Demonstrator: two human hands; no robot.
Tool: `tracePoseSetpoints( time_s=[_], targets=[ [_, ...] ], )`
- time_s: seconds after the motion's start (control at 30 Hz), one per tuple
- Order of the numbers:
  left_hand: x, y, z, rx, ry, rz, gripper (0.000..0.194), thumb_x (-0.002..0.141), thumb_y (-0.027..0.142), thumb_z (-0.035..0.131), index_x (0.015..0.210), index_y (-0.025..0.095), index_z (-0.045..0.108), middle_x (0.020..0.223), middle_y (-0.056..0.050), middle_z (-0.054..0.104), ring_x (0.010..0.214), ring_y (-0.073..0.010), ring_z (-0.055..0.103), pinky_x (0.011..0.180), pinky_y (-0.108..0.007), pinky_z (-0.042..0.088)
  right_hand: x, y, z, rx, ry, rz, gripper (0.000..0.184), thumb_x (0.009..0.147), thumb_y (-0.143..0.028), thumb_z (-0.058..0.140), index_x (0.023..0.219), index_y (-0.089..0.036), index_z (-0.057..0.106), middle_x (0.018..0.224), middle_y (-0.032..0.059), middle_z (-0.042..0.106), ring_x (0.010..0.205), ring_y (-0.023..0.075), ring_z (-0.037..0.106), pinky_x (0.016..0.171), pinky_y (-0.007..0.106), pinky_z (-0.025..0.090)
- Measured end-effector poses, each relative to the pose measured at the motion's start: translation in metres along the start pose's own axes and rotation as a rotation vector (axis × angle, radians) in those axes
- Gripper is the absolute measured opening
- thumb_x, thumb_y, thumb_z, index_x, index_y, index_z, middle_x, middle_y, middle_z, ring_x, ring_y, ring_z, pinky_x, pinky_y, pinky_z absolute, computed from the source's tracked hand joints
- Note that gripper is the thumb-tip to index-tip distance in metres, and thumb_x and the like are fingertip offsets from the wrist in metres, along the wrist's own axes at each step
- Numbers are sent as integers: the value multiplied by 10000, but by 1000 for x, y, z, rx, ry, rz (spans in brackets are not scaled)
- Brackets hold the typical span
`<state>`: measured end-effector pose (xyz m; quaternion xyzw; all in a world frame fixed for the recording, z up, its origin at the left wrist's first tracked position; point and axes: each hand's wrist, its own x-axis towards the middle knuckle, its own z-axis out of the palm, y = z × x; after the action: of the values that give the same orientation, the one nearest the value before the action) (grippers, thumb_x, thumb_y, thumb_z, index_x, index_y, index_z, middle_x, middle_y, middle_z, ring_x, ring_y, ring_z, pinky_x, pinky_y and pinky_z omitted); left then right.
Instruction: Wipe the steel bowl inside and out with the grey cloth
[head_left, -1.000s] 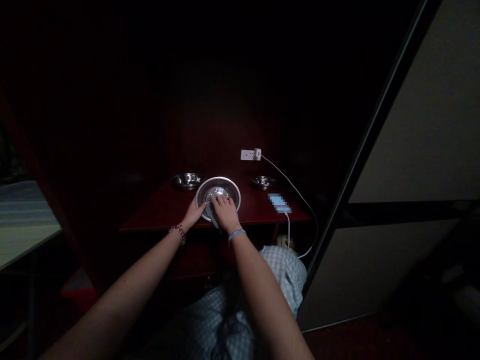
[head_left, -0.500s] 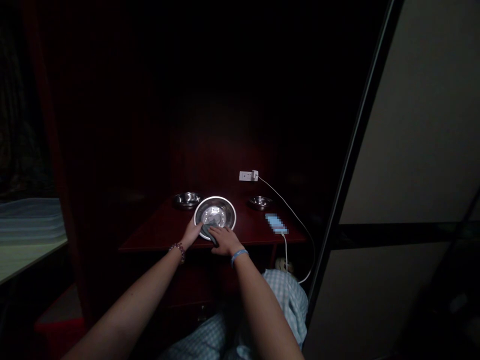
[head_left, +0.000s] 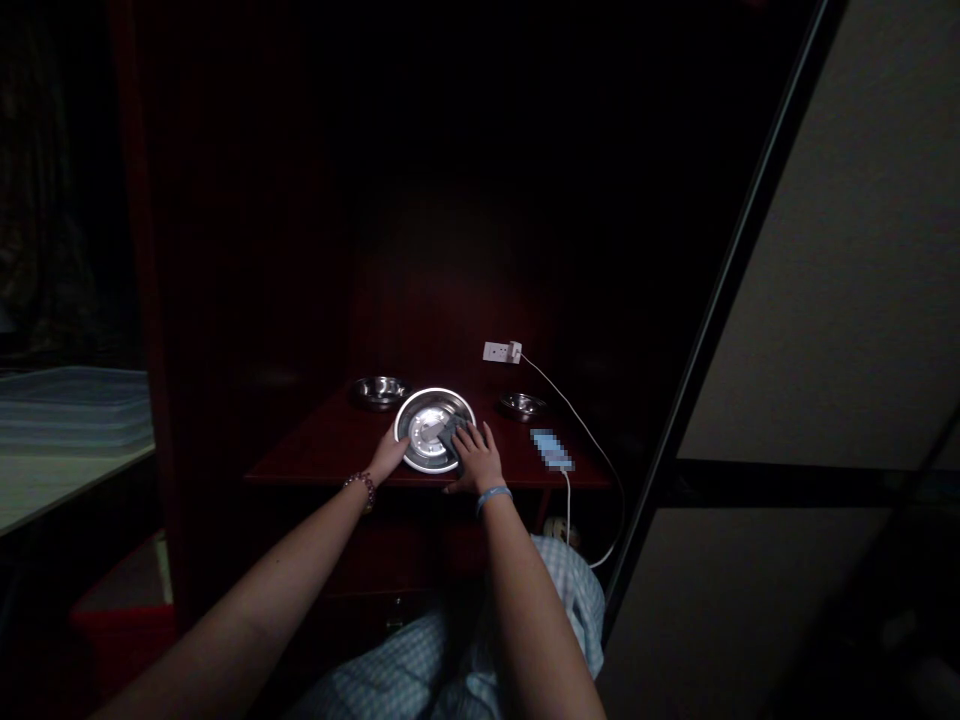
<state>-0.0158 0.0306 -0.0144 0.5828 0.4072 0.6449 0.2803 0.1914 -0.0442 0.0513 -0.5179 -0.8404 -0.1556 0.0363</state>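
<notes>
A shiny metal bowl is tilted toward me above the front edge of the dark red shelf. My left hand grips its left rim, with the thumb over the inside and the other fingers hidden behind. My right hand presses a dark grey cloth against the bowl's inner right side. Its fingers are spread over the cloth. Behind, a wider metal bowl stands on the left and a smaller metal bowl on the right.
A phone with a blurred screen lies on the shelf at right. Its white cable loops up to a charger in the wall socket. Stacked clear plastic boxes stand on a pale surface at far left.
My right hand has slid the cloth from the lower left of the bowl to its right side. My left hand keeps hold of the rim. The camera view has shifted.
</notes>
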Motion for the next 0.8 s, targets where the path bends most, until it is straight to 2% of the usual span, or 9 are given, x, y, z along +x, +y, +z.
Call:
tracePoseSetpoints(
  time_s=[0.13, 0.3, 0.37, 0.47, 0.6, 0.8],
  targets=[
    [1, -3, 0, -17, 5, 21, 549, 764, 310, 629, 1286, 155, 558, 1318, -148, 630, 1248, -298, 567, 1112, -492, 378, 1, -5, 5, -18, 18, 24, 1101, 629, -528, 830, 1525, -124, 334, 1613, 130, 232, 1523, 284, 50, 1222, 482, -79],
    [3, -8, 0, -9, -2, 8, 526, 764, 318, 615, 1260, 148, 575, 1282, -146, 651, 1226, -299, 580, 1108, -485, 379, 7, -13, 11, -25, 12, 34, 1070, 601, -485, 861, 1499, -143, 390, 1575, 166, 324, 1513, 311, 121, 1222, 512, -32],
    [2, -7, 0, -12, -1, 1, 518, 756, 310, 609, 1245, 144, 580, 1279, -148, 653, 1216, -300, 585, 1106, -476, 382, 8, -19, 12, -24, -4, 34, 1003, 640, -472, 841, 1491, -165, 406, 1561, 163, 355, 1503, 314, 170, 1220, 523, 23],
    [2, -5, 0, -19, -3, -50, 503, 729, 321, 619, 1191, 123, 597, 1239, -163, 669, 1162, -311, 613, 1081, -474, 406, 8, -30, 11, 21, -57, 37, 925, 724, -495, 772, 1489, -132, 397, 1550, 188, 366, 1477, 333, 241, 1199, 525, 147],
    [1, 0, -1, -54, -26, -100, 527, 706, 390, 640, 1147, 104, 609, 1196, -164, 686, 1130, -321, 627, 1048, -468, 435, 6, -44, 9, 104, -112, 22, 920, 776, -557, 697, 1494, -85, 368, 1545, 210, 367, 1436, 352, 318, 1159, 498, 266],
    [-2, 11, -1, -66, -45, -159, 525, 710, 421, 670, 1135, 119, 611, 1181, -144, 692, 1165, -321, 604, 1061, -448, 422, 3, -51, 6, 186, -44, -54, 837, 835, -592, 611, 1501, -152, 360, 1498, 185, 447, 1355, 315, 445, 1093, 446, 370]
  ],
)
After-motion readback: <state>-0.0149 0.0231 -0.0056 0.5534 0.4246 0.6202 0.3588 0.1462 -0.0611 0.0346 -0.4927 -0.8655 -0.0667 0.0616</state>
